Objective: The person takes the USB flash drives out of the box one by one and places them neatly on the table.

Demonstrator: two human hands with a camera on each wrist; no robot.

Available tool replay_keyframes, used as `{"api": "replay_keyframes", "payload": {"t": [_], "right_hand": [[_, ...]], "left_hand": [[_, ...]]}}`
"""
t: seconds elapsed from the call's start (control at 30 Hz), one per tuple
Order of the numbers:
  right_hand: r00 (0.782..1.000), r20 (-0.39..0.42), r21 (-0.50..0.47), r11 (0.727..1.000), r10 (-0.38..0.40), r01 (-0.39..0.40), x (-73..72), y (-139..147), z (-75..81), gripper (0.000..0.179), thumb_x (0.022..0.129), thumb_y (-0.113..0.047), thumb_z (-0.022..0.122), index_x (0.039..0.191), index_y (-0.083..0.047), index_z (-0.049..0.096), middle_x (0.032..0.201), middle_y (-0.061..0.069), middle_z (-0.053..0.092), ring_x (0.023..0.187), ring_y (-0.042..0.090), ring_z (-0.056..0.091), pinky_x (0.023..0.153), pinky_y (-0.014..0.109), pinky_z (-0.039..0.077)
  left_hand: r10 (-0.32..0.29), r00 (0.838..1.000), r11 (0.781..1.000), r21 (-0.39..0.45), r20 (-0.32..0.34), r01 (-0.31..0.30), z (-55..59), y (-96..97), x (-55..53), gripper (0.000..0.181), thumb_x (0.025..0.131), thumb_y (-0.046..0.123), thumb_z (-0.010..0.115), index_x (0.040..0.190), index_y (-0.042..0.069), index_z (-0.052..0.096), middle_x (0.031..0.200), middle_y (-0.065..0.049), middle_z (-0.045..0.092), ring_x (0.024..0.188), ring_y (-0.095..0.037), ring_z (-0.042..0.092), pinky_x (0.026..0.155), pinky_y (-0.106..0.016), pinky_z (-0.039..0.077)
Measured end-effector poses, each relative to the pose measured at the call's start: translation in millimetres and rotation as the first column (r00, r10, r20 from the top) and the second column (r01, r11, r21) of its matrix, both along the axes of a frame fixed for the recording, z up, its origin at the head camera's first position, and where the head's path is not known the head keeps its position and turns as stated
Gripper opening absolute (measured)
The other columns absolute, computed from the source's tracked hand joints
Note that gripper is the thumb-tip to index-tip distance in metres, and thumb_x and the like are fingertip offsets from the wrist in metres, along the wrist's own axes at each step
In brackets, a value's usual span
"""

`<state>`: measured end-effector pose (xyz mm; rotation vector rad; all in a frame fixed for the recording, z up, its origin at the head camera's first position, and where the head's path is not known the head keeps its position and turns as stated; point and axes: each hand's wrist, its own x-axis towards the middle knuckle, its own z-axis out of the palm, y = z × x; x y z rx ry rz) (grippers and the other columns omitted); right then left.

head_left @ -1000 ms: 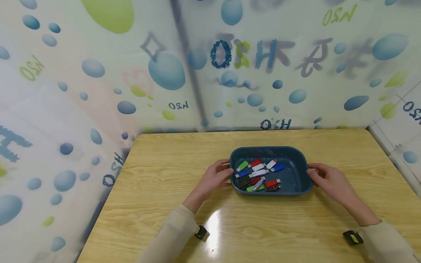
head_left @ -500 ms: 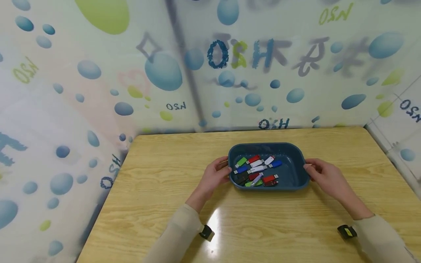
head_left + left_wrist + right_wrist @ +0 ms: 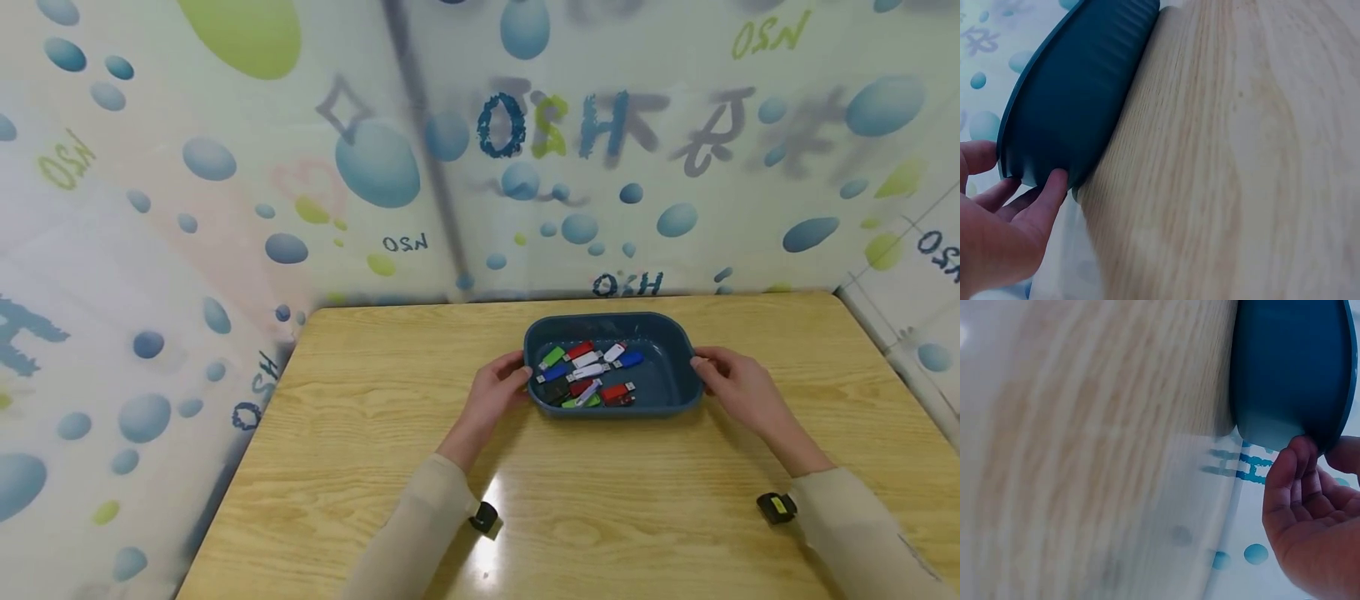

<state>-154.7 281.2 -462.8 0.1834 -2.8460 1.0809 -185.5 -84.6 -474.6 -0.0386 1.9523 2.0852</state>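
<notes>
A dark blue oval-cornered plastic tub (image 3: 671, 367) is held at its two short ends on the wooden table. Several USB flash drives (image 3: 588, 372) in red, white, blue, green and black lie inside, mostly toward its left half. My left hand (image 3: 491, 394) grips the left end, thumb over the rim and fingers against the outer wall, as the left wrist view shows with the hand (image 3: 1013, 228). At the right end my right hand (image 3: 738, 392) pinches the rim between thumb and fingers; in the right wrist view its fingers (image 3: 1302, 478) curl under the rim.
The wooden table (image 3: 600, 500) reaches back to a wall sheet (image 3: 465, 192) printed with blue and green drops and letters. A similar sheet rises along the left side. Small black devices (image 3: 483, 517) sit at both cuffs.
Both hands have moved the tub back across the table, away from the body and nearer the rear edge. The hands keep their hold and the flash drives ride along inside.
</notes>
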Motion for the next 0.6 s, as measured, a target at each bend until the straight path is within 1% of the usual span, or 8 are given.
{"api": "replay_keyframes", "payload": {"t": [0.13,0.23,0.37,0.43,0.47,0.53,0.6], "right_hand": [[1.000,-0.001,-0.021,1.000,0.001,-0.001,-3.5,0.0,-0.4,0.047,0.111,-0.028,0.049,0.134,0.012,0.057,0.086,0.010,0.065,0.072,0.022,0.059,0.057,0.028,0.046],[1.000,0.008,-0.031,1.000,0.004,-0.003,-6.3,0.3,0.1,0.048,0.112,-0.028,0.048,0.134,0.013,0.057,0.089,0.012,0.066,0.073,0.022,0.062,0.059,0.028,0.048],[1.000,0.029,-0.045,0.999,0.002,-0.001,-11.7,-1.2,-0.3,0.049,0.111,-0.030,0.048,0.136,0.012,0.056,0.094,0.016,0.067,0.076,0.024,0.064,0.062,0.028,0.051],[1.000,0.019,-0.032,0.999,-0.016,0.017,-12.3,-1.2,1.0,0.050,0.111,-0.032,0.048,0.137,0.011,0.055,0.099,0.019,0.068,0.081,0.028,0.066,0.065,0.032,0.053],[1.000,-0.003,-0.020,0.999,-0.031,0.031,-12.3,-1.2,2.5,0.050,0.111,-0.032,0.049,0.136,0.011,0.056,0.101,0.021,0.068,0.084,0.031,0.066,0.068,0.035,0.054],[0.995,-0.082,0.022,0.998,-0.063,0.065,-11.9,-2.8,7.4,0.049,0.110,-0.031,0.052,0.135,0.011,0.057,0.104,0.023,0.066,0.089,0.036,0.064,0.072,0.045,0.054],[0.985,-0.160,0.072,0.995,-0.060,0.072,-12.4,-9.3,18.1,0.044,0.108,-0.027,0.057,0.133,0.010,0.058,0.107,0.025,0.064,0.094,0.039,0.062,0.076,0.054,0.053]], "left_hand": [[0.017,1.000,1.000,0.000,-0.011,-0.017,-3.2,2.1,-4.1,0.043,0.104,0.010,0.059,0.146,-0.002,0.054,0.144,-0.019,0.057,0.121,-0.030,0.061,0.093,-0.040,0.060],[0.034,0.999,0.999,0.018,-0.032,-0.033,-5.8,4.5,-6.1,0.042,0.104,0.009,0.058,0.144,-0.003,0.055,0.143,-0.021,0.058,0.121,-0.030,0.061,0.094,-0.040,0.060],[0.070,0.995,0.997,0.047,-0.065,-0.067,-7.0,6.5,-5.7,0.042,0.104,0.008,0.058,0.143,-0.006,0.055,0.142,-0.024,0.058,0.121,-0.031,0.061,0.093,-0.042,0.060],[0.080,0.994,0.995,0.059,-0.071,-0.076,-8.1,8.2,-5.0,0.043,0.104,0.009,0.058,0.144,-0.006,0.054,0.142,-0.025,0.057,0.121,-0.032,0.060,0.094,-0.044,0.060],[0.081,0.994,0.995,0.062,-0.074,-0.076,-8.4,8.9,-4.2,0.043,0.104,0.009,0.058,0.144,-0.007,0.053,0.143,-0.025,0.056,0.122,-0.033,0.060,0.093,-0.045,0.060],[0.079,0.994,0.995,0.059,-0.069,-0.075,-8.5,9.6,-2.6,0.043,0.105,0.011,0.057,0.145,-0.006,0.053,0.144,-0.025,0.055,0.124,-0.035,0.059,0.094,-0.047,0.059],[0.080,0.995,0.996,0.054,-0.060,-0.077,-7.3,9.5,-1.9,0.044,0.106,0.012,0.057,0.146,-0.004,0.052,0.146,-0.023,0.054,0.126,-0.036,0.059,0.096,-0.048,0.059]]}}
